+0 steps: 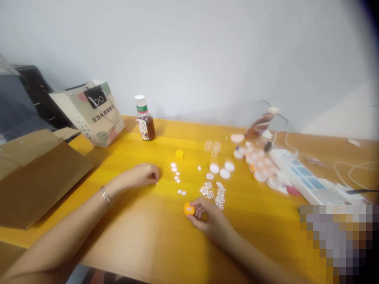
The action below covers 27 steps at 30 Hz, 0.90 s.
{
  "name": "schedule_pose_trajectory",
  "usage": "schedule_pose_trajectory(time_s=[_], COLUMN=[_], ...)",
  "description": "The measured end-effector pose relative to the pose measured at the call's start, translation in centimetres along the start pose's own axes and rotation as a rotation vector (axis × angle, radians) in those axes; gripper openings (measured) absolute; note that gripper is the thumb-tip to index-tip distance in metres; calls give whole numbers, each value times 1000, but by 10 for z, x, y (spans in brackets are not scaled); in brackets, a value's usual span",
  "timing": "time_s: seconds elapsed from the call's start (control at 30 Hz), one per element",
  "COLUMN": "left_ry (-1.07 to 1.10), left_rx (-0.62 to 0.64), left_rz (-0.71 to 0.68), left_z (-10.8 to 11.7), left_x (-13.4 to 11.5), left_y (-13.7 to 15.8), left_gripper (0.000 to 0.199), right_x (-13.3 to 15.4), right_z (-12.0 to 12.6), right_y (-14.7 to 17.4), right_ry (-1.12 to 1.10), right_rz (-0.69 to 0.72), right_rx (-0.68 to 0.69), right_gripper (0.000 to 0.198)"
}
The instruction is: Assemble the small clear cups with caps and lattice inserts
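My right hand (209, 216) pinches a small orange-yellow round cap (188, 209) by its edge, just above the tabletop. My left hand (145, 174) rests on the table with its fingers curled in; what they hold, if anything, cannot be made out. Between the hands lie several small white round pieces (178, 181). A yellow round cap (179, 154) sits farther back. Beyond my right hand are several white openwork wheel-shaped pieces (220, 193) and three white discs (225, 173).
A bottle of dark liquid (147, 126) and a paper bag (100, 114) stand at the back left. An opened cardboard box (41, 177) lies left. To the right are clear small cups (215, 148), a tilted bottle (260, 124), blurred coloured pieces (262, 163) and a long white-and-blue case (302, 173).
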<state>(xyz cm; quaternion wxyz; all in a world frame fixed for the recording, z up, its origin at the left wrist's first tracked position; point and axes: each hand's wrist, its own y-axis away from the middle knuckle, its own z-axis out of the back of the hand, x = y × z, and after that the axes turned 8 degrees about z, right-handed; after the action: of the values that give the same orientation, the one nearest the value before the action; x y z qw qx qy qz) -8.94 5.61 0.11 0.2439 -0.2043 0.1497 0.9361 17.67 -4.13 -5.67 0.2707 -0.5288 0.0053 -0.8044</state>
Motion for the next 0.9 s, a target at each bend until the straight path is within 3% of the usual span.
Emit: schedule_pose_trajectory(time_s=[0.33, 0.63, 0.77, 0.9], left_ry=[-29, 66, 110, 287], left_rx=[31, 64, 41, 47], left_rz=[26, 6, -19, -84], left_z=[-1, 3, 5, -4], left_x=[2, 4, -7, -33], left_y=[-2, -2, 3, 8], left_gripper=[13, 12, 11, 10], right_x=[1, 3, 7, 13], right_z=[7, 12, 15, 17], right_y=[-3, -4, -4, -6], right_ry=[253, 307, 270, 195], right_rz=[86, 99, 80, -9], right_rx=[98, 135, 100, 22], right_gripper=[16, 15, 14, 10])
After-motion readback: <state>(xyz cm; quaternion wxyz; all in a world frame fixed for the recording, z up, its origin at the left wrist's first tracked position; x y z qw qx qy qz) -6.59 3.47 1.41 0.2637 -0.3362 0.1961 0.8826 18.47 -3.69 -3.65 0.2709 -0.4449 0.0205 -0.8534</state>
